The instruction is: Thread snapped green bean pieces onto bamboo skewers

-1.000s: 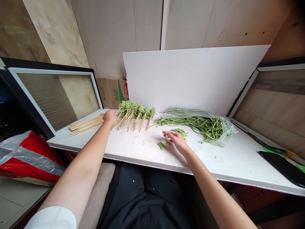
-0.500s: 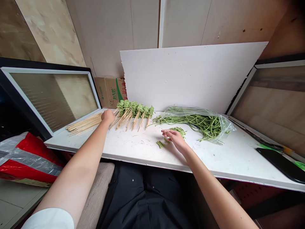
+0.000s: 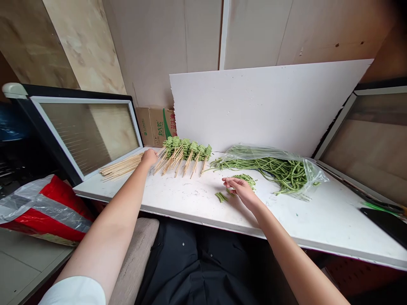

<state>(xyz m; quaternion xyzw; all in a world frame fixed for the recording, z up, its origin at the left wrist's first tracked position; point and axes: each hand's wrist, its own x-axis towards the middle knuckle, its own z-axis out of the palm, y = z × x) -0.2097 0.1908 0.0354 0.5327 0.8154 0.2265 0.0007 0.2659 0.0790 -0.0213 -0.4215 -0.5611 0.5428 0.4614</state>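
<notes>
My left hand (image 3: 149, 156) is closed at the right end of a pile of bare bamboo skewers (image 3: 122, 167). Its fingers are mostly hidden, so what they hold does not show. Just right of it lies a row of skewers threaded with cut green bean pieces (image 3: 187, 149), sticks pointing toward me. My right hand (image 3: 241, 189) hovers palm inward with loosely bent fingers, and nothing shows in it. Beneath and behind it is a heap of cut bean pieces (image 3: 248, 179). A few more pieces (image 3: 221, 197) lie by its fingertips on the white table (image 3: 190, 199).
Long green beans (image 3: 286, 171) spill from a clear plastic bag (image 3: 313, 173) at the back right. A white board (image 3: 267, 106) and a cardboard box (image 3: 155, 125) stand behind. A black phone (image 3: 386, 224) lies far right. A red bag (image 3: 63, 207) sits left of the table.
The view has turned slightly left, so everything sits further right in the picture. Both hands stay at nearly the same places over the table.
</notes>
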